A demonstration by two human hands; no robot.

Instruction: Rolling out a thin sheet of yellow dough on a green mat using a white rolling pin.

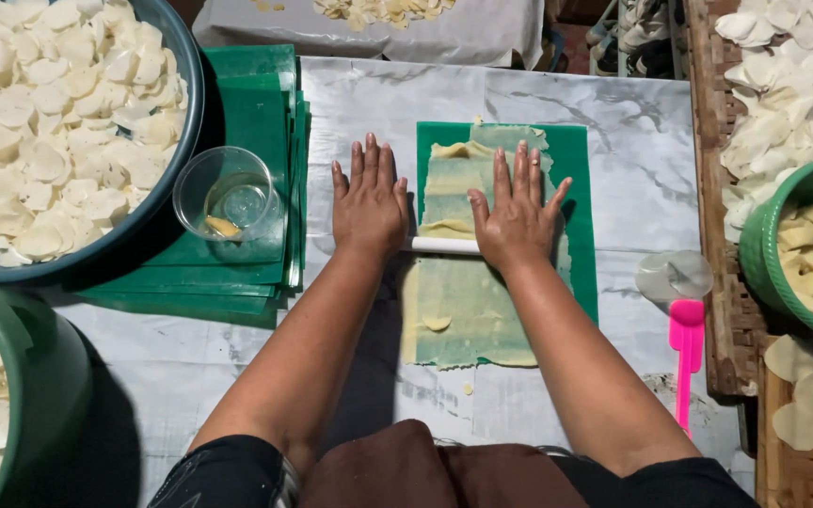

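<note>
Basin (185, 122) of pale slices, cup (226, 193), hands (369, 202) on roller (444, 246)

I see bare tabletop (632, 179) right of the green mat (581, 235); left, stacked green sheets (256, 113) and a plastic cup (226, 193) block me; a pink scraper (686, 357) lies near the right edge.

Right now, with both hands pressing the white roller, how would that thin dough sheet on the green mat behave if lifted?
The dough sheet would probably be floppy and tear easily: it is rolled thin enough that the green mat shows through, and its edges are ragged. It may cling to the mat. The white roller looks round, so it could roll away.
</note>
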